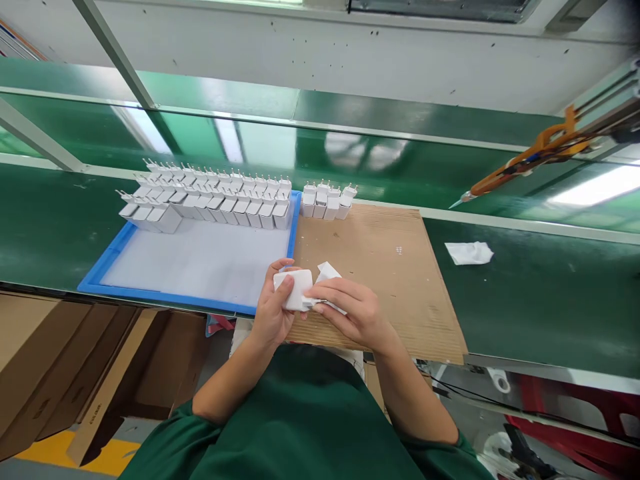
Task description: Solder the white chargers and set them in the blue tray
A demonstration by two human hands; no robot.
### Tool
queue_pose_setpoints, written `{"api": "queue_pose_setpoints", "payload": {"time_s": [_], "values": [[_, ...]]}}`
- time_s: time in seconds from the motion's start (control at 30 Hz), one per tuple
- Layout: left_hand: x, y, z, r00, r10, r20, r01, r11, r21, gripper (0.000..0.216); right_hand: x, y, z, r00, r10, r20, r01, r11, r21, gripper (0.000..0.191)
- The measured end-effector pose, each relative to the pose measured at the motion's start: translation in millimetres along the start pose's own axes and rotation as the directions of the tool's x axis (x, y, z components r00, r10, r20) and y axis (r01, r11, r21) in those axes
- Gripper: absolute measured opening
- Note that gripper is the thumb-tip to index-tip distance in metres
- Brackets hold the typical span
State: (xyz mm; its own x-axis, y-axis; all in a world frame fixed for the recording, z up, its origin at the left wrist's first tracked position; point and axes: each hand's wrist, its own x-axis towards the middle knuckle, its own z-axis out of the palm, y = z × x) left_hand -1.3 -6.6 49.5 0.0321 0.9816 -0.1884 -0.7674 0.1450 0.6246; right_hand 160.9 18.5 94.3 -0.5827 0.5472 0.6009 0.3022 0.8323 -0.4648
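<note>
My left hand [275, 306] is closed around a white plug-in charger [296, 291], its flat face turned up toward me. Pressed to the charger's right side, my right hand [356, 308] pinches a white wiping cloth [328, 271] that sticks up past the fingers. Both hands are over the front edge of a brown cardboard sheet [380, 267], beside a blue-rimmed tray [175, 298]. Rows of similar white chargers [220, 207], pins up, stand at the back of the tray. A smaller group of chargers [327, 201] stands on the cardboard's far edge.
A folded white cloth [469, 253] lies on the green bench [540, 293] at the right. An orange-handled tool with a pointed tip [520, 167] hangs over the bench's right back. Cardboard boxes [45, 360] stand below at the left, and a red stool [575, 427] at the lower right.
</note>
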Motion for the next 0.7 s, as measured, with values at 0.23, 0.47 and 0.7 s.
{"api": "queue_pose_setpoints", "payload": {"time_s": [0.23,0.47,0.7], "values": [[-3,-2,0,0.98,0.177,-0.092,-0.171,0.983,0.071,0.047,-1,-3,15,0.99,0.135,-0.029,-0.131,0.986,0.104,0.032],[5,-3,-23,0.874,0.44,-0.206,-0.368,0.877,0.31,0.034,20,2,50,0.925,0.378,-0.043,-0.359,0.905,0.23,0.02],[-14,83,-80,0.841,0.439,0.316,-0.489,0.365,0.792,0.042,61,22,57,0.947,0.108,0.303,-0.175,0.964,0.201,0.015]]}}
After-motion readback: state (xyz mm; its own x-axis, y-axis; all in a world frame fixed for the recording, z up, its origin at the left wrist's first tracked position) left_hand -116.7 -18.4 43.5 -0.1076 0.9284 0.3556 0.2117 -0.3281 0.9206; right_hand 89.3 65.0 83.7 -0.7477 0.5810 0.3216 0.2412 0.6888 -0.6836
